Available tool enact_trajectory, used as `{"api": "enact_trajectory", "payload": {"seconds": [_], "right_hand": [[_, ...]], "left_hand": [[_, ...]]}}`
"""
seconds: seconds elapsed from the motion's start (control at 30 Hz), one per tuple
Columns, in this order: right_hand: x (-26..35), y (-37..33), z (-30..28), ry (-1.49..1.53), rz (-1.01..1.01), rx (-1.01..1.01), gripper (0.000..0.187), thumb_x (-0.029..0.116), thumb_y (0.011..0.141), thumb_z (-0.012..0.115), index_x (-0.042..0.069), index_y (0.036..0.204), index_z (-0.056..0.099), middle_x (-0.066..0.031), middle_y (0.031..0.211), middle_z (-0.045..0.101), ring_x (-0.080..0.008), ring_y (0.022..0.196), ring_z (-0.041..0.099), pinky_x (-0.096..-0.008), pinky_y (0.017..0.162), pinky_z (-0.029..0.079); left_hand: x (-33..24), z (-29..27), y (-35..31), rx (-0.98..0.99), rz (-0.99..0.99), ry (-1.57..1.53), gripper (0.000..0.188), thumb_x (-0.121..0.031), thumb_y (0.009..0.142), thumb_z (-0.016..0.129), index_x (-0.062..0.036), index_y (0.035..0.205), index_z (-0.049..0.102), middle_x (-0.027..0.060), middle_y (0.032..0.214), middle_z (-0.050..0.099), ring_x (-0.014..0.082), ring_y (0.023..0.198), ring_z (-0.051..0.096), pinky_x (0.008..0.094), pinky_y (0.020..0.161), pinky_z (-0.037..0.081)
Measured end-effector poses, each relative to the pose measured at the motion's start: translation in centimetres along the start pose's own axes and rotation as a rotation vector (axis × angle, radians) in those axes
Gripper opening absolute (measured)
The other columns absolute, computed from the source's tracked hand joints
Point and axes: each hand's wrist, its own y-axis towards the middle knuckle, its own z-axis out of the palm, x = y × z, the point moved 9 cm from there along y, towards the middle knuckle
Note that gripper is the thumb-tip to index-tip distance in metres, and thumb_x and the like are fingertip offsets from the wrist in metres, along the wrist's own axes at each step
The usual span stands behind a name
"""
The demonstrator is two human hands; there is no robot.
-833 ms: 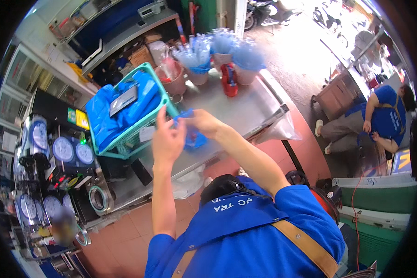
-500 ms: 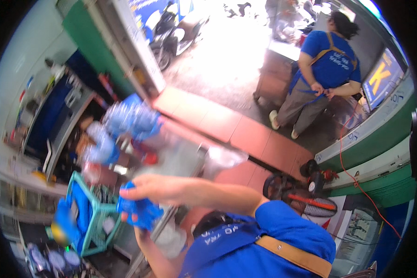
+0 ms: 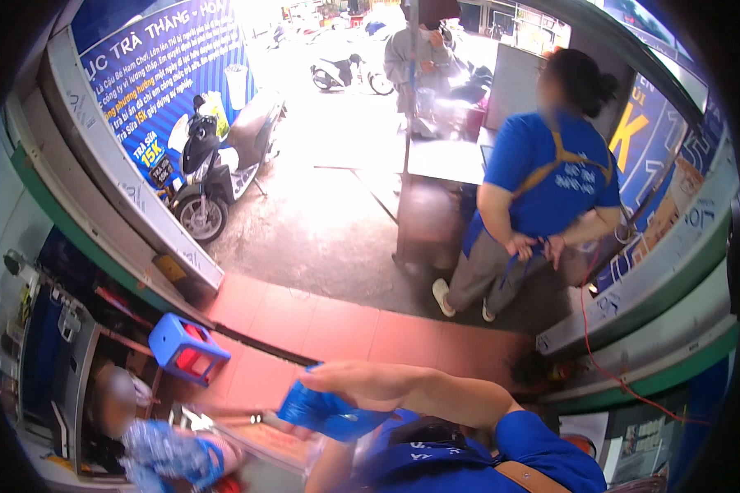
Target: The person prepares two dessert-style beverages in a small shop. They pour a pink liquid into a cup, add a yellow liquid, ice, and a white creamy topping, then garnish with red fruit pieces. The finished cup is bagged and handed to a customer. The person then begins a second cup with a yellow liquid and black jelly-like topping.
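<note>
A crumpled, shiny blue thing [image 3: 333,415], thin like plastic or cloth, is bunched between my hands in front of my chest. My right hand [image 3: 362,384] lies over its top, the thumb stretched along it and most fingers hidden behind. From below, my left hand [image 3: 302,430] grips the same bundle, with only some fingertips and the forearm showing. I wear a blue shirt and a dark apron with a tan strap [image 3: 534,476]. Beyond my arms, a co-worker [image 3: 551,172] in a blue shirt stands turned away, both hands behind the back at blue apron ties.
A blue plastic stool [image 3: 187,349] stands beyond my left side, near light-blue plastic bags [image 3: 173,452]. Red tiles [image 3: 329,329] form the threshold. Outside are a parked scooter [image 3: 222,156], a metal cart [image 3: 440,214] and a person in grey [image 3: 419,66]. A red cable [image 3: 592,345] hangs at right.
My view has turned toward the doorway, bringing the stool and the person in grey into sight. Both hands still hold the blue bundle, now lower and further right in the picture.
</note>
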Motion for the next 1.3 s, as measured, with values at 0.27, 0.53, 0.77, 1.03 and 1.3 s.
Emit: {"api": "enact_trajectory", "payload": {"seconds": [0.27,0.53,0.77,1.03,1.3], "right_hand": [[16.0,8.1,-16.1,-0.062,0.046,-0.084,0.046,0.037,0.107,0.047,-0.005,0.123,0.059,-0.014,0.119,0.067,-0.017,0.101,0.067,-0.0293,0.086,0.054],[30.5,23.9,-33.0,0.076,-0.007,0.198,0.047,0.037,0.107,0.047,-0.005,0.125,0.057,-0.0158,0.123,0.066,-0.0203,0.107,0.066,-0.0346,0.094,0.052],[44.5,39.9,-50.8,0.434,-0.077,0.245,0.054,0.04,0.104,0.051,-0.009,0.124,0.059,-0.0168,0.115,0.069,-0.022,0.101,0.069,-0.0353,0.09,0.056],[64.3,53.9,-76.7,0.304,-0.3,0.035,0.057,0.041,0.104,0.049,-0.008,0.131,0.054,-0.0187,0.13,0.064,-0.0256,0.114,0.065,-0.039,0.102,0.048],[89.0,57.9,-102.8,0.18,-0.492,-0.449,0.059,0.04,0.104,0.047,-0.008,0.139,0.049,-0.0204,0.139,0.057,-0.0293,0.125,0.058,-0.0425,0.108,0.043]], "left_hand": [[-18.9,5.0,17.6,0.05,-0.006,0.024,0.058,-0.046,0.105,0.04,-0.0083,0.149,0.04,0.0069,0.139,0.054,0.0211,0.121,0.055,0.0374,0.101,0.048],[-43.2,-1.0,28.9,-0.137,0.093,0.077,0.055,-0.045,0.106,0.038,-0.0095,0.149,0.04,0.0063,0.138,0.054,0.0205,0.121,0.054,0.0372,0.101,0.047],[-68.4,-3.6,38.6,-0.269,0.154,0.134,0.053,-0.043,0.107,0.037,-0.0106,0.149,0.04,0.0057,0.138,0.054,0.0199,0.122,0.054,0.0371,0.101,0.047],[-95.7,-4.9,68.3,-0.172,-0.011,0.344,0.05,-0.042,0.108,0.035,-0.0118,0.148,0.04,0.0051,0.138,0.054,0.0193,0.122,0.054,0.0369,0.102,0.047],[-112.1,15.8,100.8,0.201,-0.437,0.464,0.053,-0.043,0.109,0.032,-0.0149,0.153,0.034,0.0051,0.147,0.047,0.0205,0.133,0.046,0.0388,0.111,0.04]]}}
